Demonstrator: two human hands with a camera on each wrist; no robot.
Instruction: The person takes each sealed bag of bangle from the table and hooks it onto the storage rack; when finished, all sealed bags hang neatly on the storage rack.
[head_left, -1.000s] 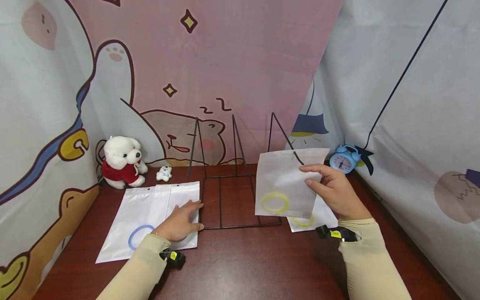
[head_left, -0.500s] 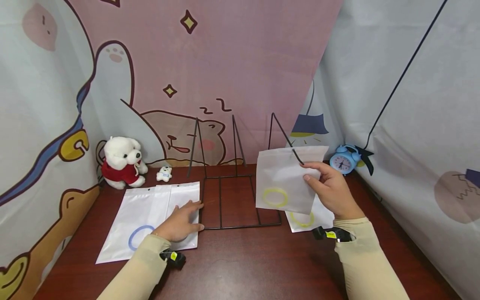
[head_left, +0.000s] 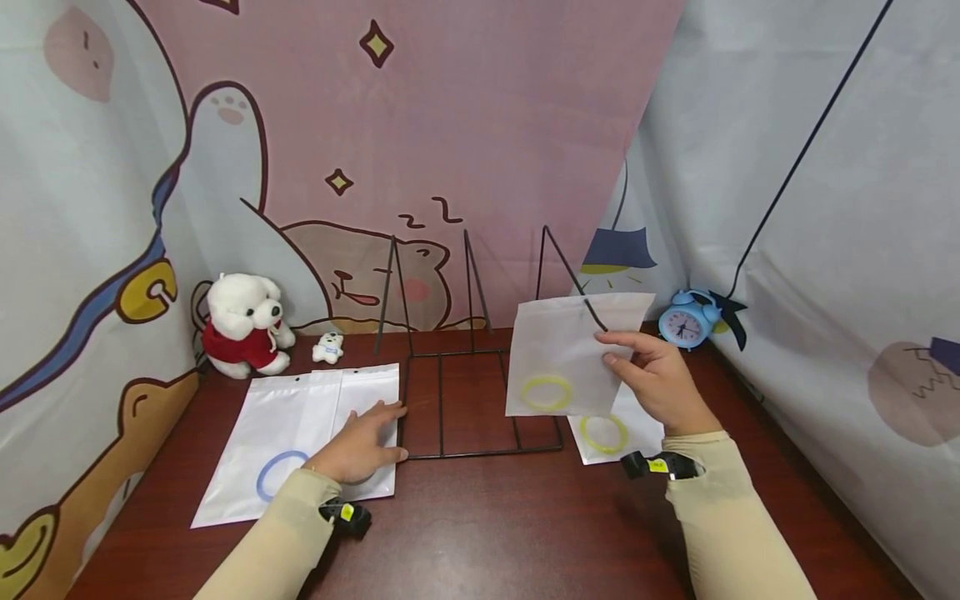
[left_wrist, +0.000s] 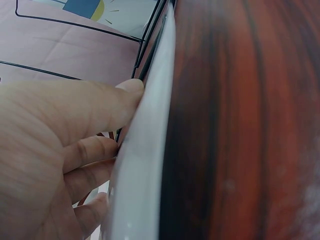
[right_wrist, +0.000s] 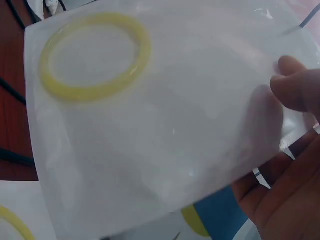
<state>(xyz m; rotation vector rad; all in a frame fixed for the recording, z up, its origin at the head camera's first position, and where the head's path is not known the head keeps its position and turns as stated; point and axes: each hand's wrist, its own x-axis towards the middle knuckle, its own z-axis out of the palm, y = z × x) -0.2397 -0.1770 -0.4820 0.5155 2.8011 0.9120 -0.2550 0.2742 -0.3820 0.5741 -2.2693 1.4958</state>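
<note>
My right hand pinches the right side of a translucent white plastic bag between thumb and fingers. A yellow ring shows low on this bag, and appears large in the right wrist view. Near the top of the bag, the tip of a black rod of the wire rack comes out in front of it, close to my fingertips. My left hand lies with fingers spread over white bags on the table, its fingertips at the rack's left edge. In the left wrist view, the thumb touches a white bag edge.
Another white bag with a yellow ring lies right of the rack. Two more rack arms stand at the rack's left and middle. A white plush dog and a small white figurine sit back left; a blue alarm clock stands back right.
My right hand and the bag it holds have shifted slightly left, and the bag's lower edge has risen a little. The left hand has kept its place.
</note>
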